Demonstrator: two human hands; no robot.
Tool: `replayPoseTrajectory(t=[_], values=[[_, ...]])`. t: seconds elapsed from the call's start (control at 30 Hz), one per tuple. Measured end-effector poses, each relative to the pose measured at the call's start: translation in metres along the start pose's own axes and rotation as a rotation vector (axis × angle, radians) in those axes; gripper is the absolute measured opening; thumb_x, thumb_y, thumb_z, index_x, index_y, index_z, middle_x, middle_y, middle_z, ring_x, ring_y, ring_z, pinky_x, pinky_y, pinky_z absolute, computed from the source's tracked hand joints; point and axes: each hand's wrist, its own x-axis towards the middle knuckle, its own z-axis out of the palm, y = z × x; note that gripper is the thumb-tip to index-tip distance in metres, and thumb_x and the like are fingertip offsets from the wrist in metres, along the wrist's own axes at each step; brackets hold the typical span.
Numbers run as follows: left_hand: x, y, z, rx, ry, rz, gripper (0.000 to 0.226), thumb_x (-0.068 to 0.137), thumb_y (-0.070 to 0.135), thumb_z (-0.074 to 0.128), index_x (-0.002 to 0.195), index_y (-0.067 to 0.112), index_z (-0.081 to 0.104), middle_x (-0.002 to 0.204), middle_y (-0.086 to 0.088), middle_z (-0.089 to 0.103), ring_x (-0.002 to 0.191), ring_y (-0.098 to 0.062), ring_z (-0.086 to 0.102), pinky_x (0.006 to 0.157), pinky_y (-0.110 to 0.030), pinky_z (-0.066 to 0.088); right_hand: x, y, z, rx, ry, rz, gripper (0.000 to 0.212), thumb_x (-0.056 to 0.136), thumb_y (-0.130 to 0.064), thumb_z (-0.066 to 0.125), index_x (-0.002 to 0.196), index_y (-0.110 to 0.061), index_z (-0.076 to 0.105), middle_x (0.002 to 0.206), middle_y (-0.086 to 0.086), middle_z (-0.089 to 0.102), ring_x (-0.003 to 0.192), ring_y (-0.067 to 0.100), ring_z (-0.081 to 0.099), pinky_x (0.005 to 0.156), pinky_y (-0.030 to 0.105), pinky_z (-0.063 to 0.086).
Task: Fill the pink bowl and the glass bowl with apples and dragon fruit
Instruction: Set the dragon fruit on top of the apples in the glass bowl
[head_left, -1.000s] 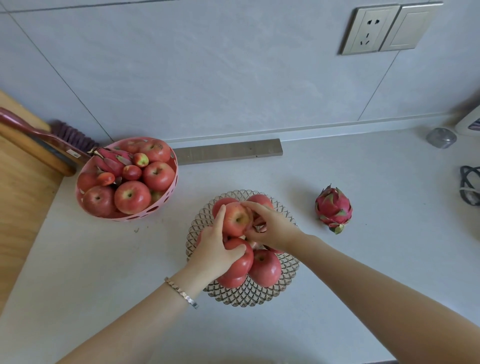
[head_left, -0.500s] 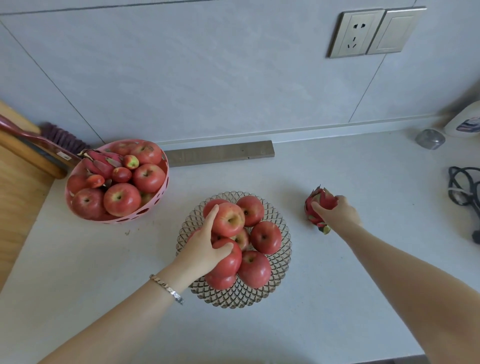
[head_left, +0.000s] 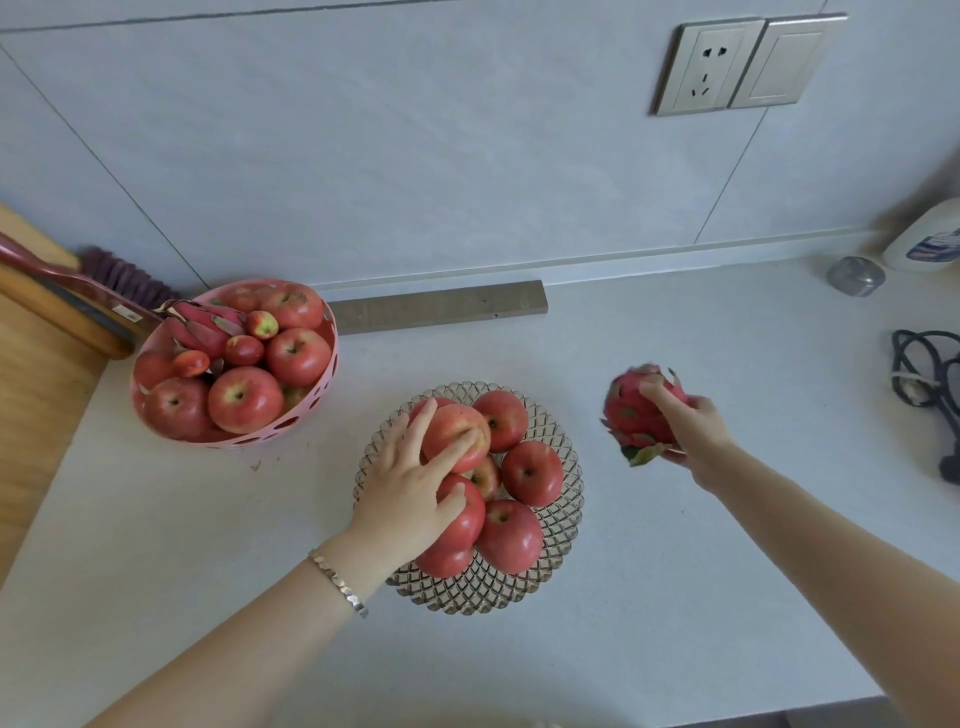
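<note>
The glass bowl (head_left: 563, 525) sits mid-counter, heaped with several red apples. My left hand (head_left: 410, 483) lies spread over the pile, fingers resting on the top apple (head_left: 454, 431) and thumb against a lower one. To the right my right hand (head_left: 685, 426) grips a pink dragon fruit (head_left: 631, 415), lifted a little off the counter. The pink bowl (head_left: 280, 428) at the left holds several apples, some small fruit and another dragon fruit (head_left: 202, 325).
A wooden board (head_left: 36, 395) and a brush (head_left: 119, 275) lie at the far left. A grey strip (head_left: 441, 312) runs along the wall. A small metal cap (head_left: 854, 275), a white bottle (head_left: 924, 239) and a black cable (head_left: 930, 379) are at the right.
My right hand left the glass bowl, reached right, closed on the dragon fruit and lifted it. My left hand stayed on the apples, its fingers now spread over the top one.
</note>
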Motion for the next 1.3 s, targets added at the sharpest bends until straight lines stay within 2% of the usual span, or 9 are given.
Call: replayPoseTrajectory(t=[0.17, 0.27, 0.4, 0.53, 0.67, 0.83, 1.0, 1.17, 1.3], values=[[-0.005, -0.004, 0.006, -0.063, -0.111, -0.041, 0.055, 0.095, 0.041, 0.036, 0.142, 0.046, 0.01, 0.155, 0.006, -0.02, 0.143, -0.024, -0.013, 0.117, -0.042, 0.005, -0.066, -0.013, 0.037, -0.003, -0.189, -0.218, 0.048, 0.079, -0.025, 0.07, 0.115, -0.011, 0.042, 0.107, 0.013, 0.058, 0.093, 0.028, 0.062, 0.068, 0.029, 0.053], [-0.011, -0.007, 0.006, -0.096, -0.122, -0.048, 0.053, 0.095, 0.044, 0.032, 0.143, 0.045, 0.009, 0.154, 0.007, -0.024, 0.144, -0.021, -0.013, 0.117, -0.04, 0.007, -0.09, 0.002, 0.064, -0.107, -0.228, -0.251, 0.052, 0.072, -0.025, 0.077, 0.109, -0.019, 0.041, 0.094, 0.001, 0.057, 0.081, 0.014, 0.062, 0.067, 0.026, 0.054], [-0.015, -0.012, 0.01, -0.098, -0.108, -0.064, 0.059, 0.086, 0.056, 0.02, 0.143, 0.045, 0.009, 0.154, 0.008, -0.022, 0.144, -0.02, -0.009, 0.116, -0.039, 0.012, -0.104, 0.032, 0.092, -0.31, -0.161, -0.274, 0.068, 0.056, -0.044, 0.081, 0.108, -0.031, 0.038, 0.108, 0.002, 0.056, 0.088, 0.013, 0.062, 0.069, 0.024, 0.053], [-0.015, -0.015, 0.014, -0.094, -0.072, -0.065, 0.075, 0.069, 0.063, 0.003, 0.142, 0.047, 0.01, 0.156, 0.006, -0.018, 0.144, -0.02, -0.006, 0.117, -0.042, 0.014, -0.109, 0.042, 0.101, -0.494, -0.044, -0.32, 0.076, 0.059, -0.056, 0.073, 0.119, -0.025, 0.037, 0.118, -0.001, 0.049, 0.099, 0.018, 0.058, 0.082, 0.035, 0.052], [-0.016, -0.015, 0.015, -0.06, -0.057, -0.059, 0.075, 0.07, 0.063, 0.003, 0.143, 0.046, 0.009, 0.156, 0.003, -0.017, 0.144, -0.024, -0.004, 0.117, -0.044, 0.012, -0.102, 0.036, 0.095, -0.606, -0.118, -0.375, 0.067, 0.061, -0.055, 0.072, 0.108, -0.022, 0.038, 0.106, 0.0, 0.048, 0.104, 0.022, 0.055, 0.089, 0.04, 0.05], [-0.012, -0.01, 0.013, -0.124, -0.073, -0.107, 0.062, 0.083, 0.057, 0.024, 0.142, 0.046, 0.008, 0.156, 0.002, -0.017, 0.144, -0.026, -0.01, 0.117, -0.047, 0.006, -0.095, 0.03, 0.094, -0.754, -0.135, -0.454, 0.077, 0.064, -0.057, 0.07, 0.12, -0.013, 0.041, 0.122, 0.004, 0.044, 0.115, 0.022, 0.04, 0.1, 0.039, 0.042], [-0.012, -0.012, 0.007, -0.357, -0.14, -0.107, 0.057, 0.092, 0.04, 0.044, 0.141, 0.049, 0.014, 0.156, 0.003, -0.011, 0.144, -0.022, -0.008, 0.118, -0.045, 0.008, -0.1, 0.035, 0.079, -0.54, -0.274, -0.368, 0.073, 0.074, -0.052, 0.066, 0.134, -0.025, 0.034, 0.136, 0.002, 0.036, 0.129, 0.019, 0.034, 0.109, 0.042, 0.035], [-0.016, -0.018, 0.003, -0.635, 0.103, -0.099, 0.052, 0.092, 0.032, 0.049, 0.139, 0.039, 0.027, 0.152, -0.002, 0.018, 0.14, -0.012, 0.015, 0.116, -0.036, 0.015, -0.104, 0.065, 0.054, -0.254, -0.142, -0.24, 0.062, 0.088, -0.048, 0.049, 0.139, -0.019, 0.03, 0.145, 0.011, 0.032, 0.132, 0.023, 0.037, 0.108, 0.04, 0.033], [-0.022, -0.037, 0.016, -0.694, 0.237, -0.627, 0.06, 0.093, 0.035, 0.044, 0.144, 0.014, 0.022, 0.151, -0.013, 0.023, 0.138, -0.029, 0.024, 0.111, -0.045, 0.024, -0.104, 0.091, 0.052, -0.094, -0.192, 0.211, 0.069, 0.091, -0.056, 0.036, 0.138, -0.006, 0.032, 0.129, 0.019, 0.048, 0.112, 0.033, 0.051, 0.102, 0.046, 0.043]])
